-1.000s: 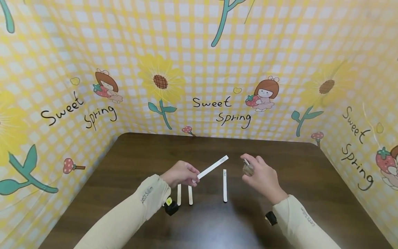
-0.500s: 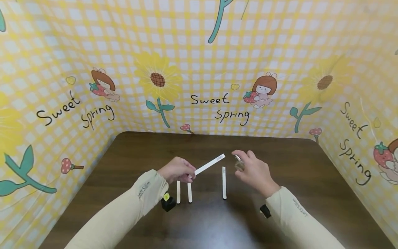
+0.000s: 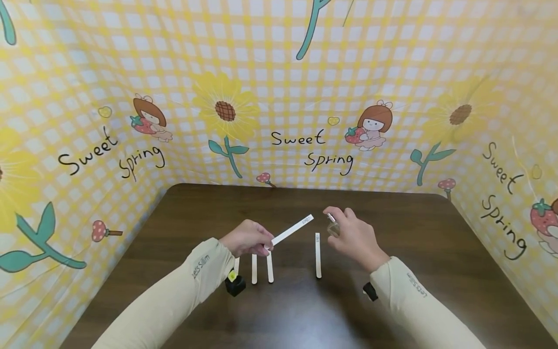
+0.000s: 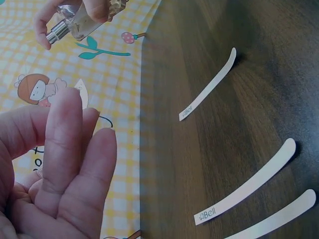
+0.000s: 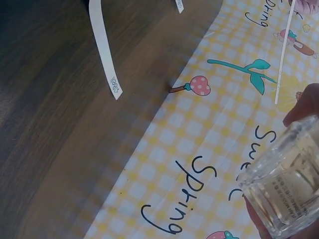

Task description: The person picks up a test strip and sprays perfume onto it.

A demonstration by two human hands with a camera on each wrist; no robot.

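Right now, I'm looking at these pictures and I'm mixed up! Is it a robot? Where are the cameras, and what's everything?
No robot here: these are a person's two bare hands. The wide picture comes from a camera worn on the head, looking forward and down. The two tilted pictures come from cameras worn on the left and right wrists.

The left hand pinches a thin, flat white strip with printing near its far end. The right hand holds a small clear glass bottle with a silver spray top.

More flat white strips lie on the dark brown wood-patterned table. Behind it hangs a yellow-and-white checked cloth with flowers and cartoon girls.
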